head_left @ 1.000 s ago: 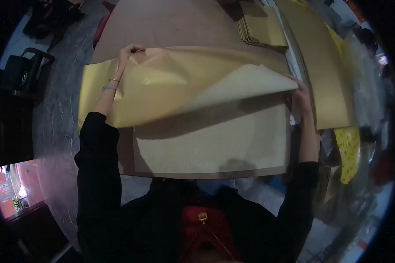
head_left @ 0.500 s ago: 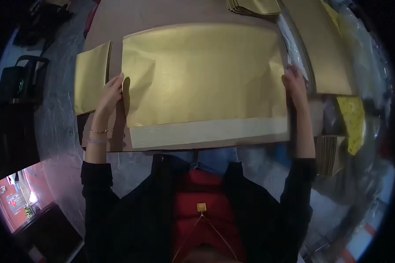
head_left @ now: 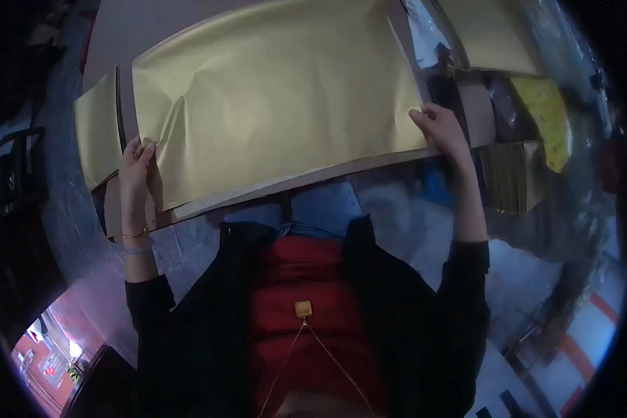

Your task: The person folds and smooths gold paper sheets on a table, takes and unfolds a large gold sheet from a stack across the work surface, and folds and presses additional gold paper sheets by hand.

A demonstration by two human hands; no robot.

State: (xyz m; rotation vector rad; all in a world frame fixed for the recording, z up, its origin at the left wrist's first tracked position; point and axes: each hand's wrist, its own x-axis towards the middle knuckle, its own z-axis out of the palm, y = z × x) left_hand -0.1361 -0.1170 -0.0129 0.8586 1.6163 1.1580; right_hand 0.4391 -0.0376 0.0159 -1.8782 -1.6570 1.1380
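Observation:
A large gold sheet (head_left: 279,104) spans the table in front of me, creased near its left end. My left hand (head_left: 138,157) pinches its left edge, thumb on top. At the opposite edge my right hand (head_left: 439,125) grips the sheet between thumb and curled fingers. A pale strip (head_left: 258,187) shows beneath the sheet along the near side; whether it is paper or board I cannot tell. Left of my left hand lies a smaller stack of gold sheets (head_left: 97,132).
More gold sheets (head_left: 491,35) lie at the back right, beside clear plastic wrap (head_left: 425,31). A bundle of folded gold pieces (head_left: 512,177) stands to the right, near a yellow patterned bag (head_left: 547,118). The brown table's near edge (head_left: 109,209) runs just before my body.
The gold sheet has shifted toward me and now covers most of the pale strip. My view has turned and moved, so the table appears tilted and higher.

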